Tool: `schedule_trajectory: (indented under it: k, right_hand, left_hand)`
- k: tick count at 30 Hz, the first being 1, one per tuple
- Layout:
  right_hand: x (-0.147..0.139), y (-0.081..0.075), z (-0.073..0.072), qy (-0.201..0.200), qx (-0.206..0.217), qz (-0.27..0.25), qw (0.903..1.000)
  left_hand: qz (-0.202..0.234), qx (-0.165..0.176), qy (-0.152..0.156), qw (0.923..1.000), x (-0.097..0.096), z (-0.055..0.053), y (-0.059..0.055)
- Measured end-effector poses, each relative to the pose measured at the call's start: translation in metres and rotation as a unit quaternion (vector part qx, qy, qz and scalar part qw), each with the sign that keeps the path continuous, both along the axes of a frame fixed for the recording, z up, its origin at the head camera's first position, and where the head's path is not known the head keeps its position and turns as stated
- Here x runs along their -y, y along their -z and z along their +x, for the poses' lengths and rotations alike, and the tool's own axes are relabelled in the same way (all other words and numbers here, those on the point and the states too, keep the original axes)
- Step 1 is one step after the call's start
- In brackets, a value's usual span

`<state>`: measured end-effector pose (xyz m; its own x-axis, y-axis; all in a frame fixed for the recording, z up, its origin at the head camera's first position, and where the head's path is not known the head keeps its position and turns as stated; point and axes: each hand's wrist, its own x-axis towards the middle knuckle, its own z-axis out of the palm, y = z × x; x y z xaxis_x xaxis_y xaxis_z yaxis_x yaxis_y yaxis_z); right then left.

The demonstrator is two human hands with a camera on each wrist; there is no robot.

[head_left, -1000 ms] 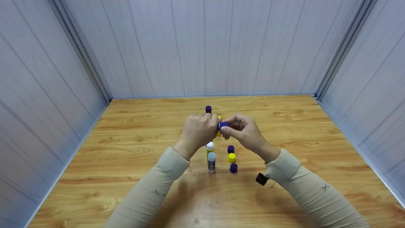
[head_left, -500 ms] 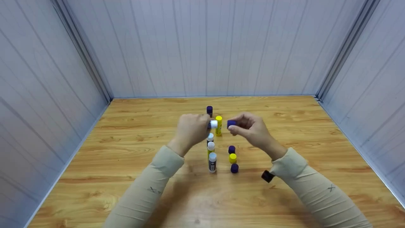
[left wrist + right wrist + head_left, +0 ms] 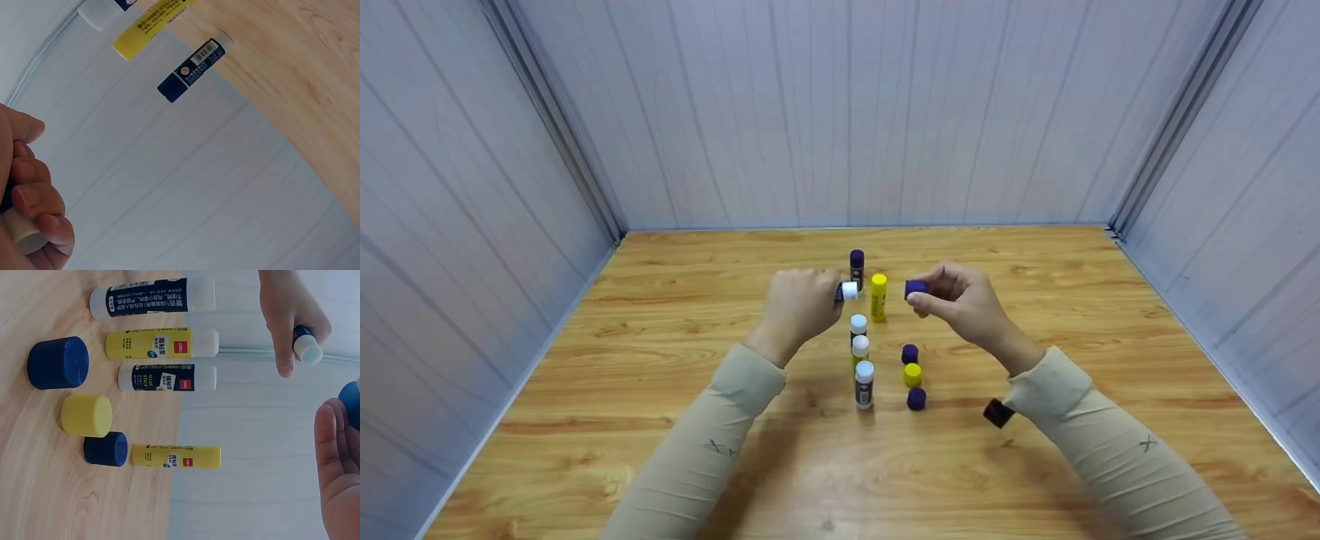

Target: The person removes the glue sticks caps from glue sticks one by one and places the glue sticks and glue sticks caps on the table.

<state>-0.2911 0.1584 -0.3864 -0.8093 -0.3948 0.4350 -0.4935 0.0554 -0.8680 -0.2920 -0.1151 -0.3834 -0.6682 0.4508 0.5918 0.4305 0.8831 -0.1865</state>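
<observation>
Above the table, my left hand point(image 3: 801, 306) grips a dark blue glue stick point(image 3: 849, 291), its white uncapped end pointing right. In the left wrist view its fingers point(image 3: 39, 198) curl round the stick. My right hand point(image 3: 971, 307) pinches a dark blue cap point(image 3: 916, 290) between thumb and fingers, apart from the stick. Three uncapped glue sticks stand in a row below: a dark one point(image 3: 864, 388) nearest, a yellow one point(image 3: 149, 343) in the middle, another dark one point(image 3: 166, 377) behind. Farther back stand a capped yellow glue stick point(image 3: 878, 298) and a capped dark blue glue stick point(image 3: 856, 268).
Right of the uncapped sticks, three loose caps sit on the wooden table point(image 3: 660, 360): a dark blue cap point(image 3: 916, 399), a yellow cap point(image 3: 912, 374) and another dark blue cap point(image 3: 910, 354). Pale panel walls point(image 3: 810, 112) enclose the table at the back and sides.
The dark blue cap has come off the glue stick in my left hand. My hands have moved apart, the left with the stick leftward, the right with the cap slightly rightward.
</observation>
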Motion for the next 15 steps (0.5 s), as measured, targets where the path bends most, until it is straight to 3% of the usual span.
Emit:
schedule_trajectory:
  k: [8,15]
  right_hand:
    - [-0.0001,0.0028,-0.0047,0.029,-0.014,0.051,0.9982]
    - [0.0007,0.0096,-0.0095,0.071,-0.054,0.14,0.9861]
  left_hand:
    - [0.016,0.053,-0.001,0.9984,0.0007,-0.0005,-0.0006]
    - [0.059,0.084,0.003,0.9948,-0.001,-0.0036,0.0036]
